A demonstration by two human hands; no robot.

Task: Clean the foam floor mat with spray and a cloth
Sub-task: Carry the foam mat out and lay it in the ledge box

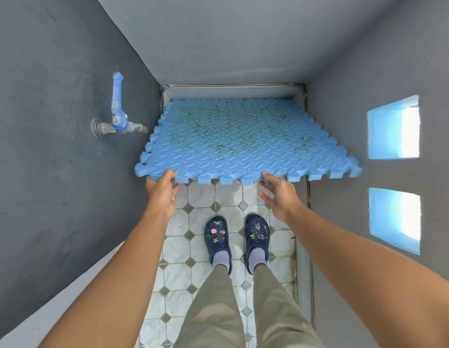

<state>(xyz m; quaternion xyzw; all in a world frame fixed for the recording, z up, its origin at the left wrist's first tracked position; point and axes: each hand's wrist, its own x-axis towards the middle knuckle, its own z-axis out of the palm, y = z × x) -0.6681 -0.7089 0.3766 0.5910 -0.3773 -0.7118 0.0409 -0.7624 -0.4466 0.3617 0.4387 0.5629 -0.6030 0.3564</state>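
At the bottom centre of the frame my clogs (237, 243) stand on the tiled floor (200, 197). Just above them my left hand (161, 193) grips the near edge of the blue mat (233, 141), thumb on top, while my right hand (279, 194) is open, its fingers spread and touching that same edge. The stained mat fills the centre, its far edge against the back wall, with a tap (118, 114) on the wall at upper left.

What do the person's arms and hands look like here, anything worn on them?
Both arms are bare right to the frame edge: no sleeves in view. The left hand and right hand wear no gloves, and no rings, watch or bands show on them.
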